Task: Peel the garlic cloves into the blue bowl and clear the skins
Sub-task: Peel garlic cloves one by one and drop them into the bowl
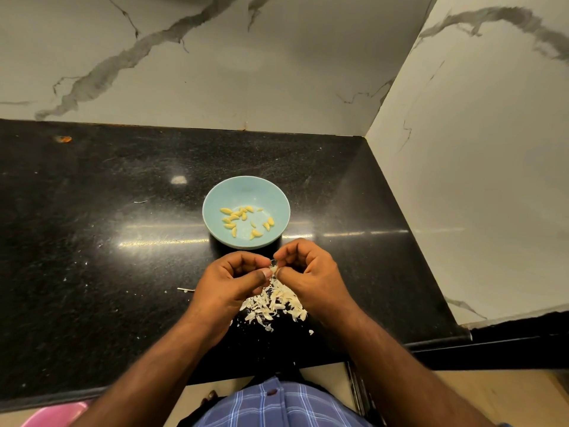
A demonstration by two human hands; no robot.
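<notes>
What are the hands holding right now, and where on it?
Both hands, left hand and right hand, pinch a small garlic clove between their fingertips; which end each grips cannot be told.

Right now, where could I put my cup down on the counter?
Left of the bowl the counter is bare, and so is the strip between bowl and wall. It is crowded near the front edge: both hands work over the skins.

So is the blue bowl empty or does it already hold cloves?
Not empty: the blue bowl stands upright with peeled garlic cloves scattered across its bottom, far from full.
</notes>
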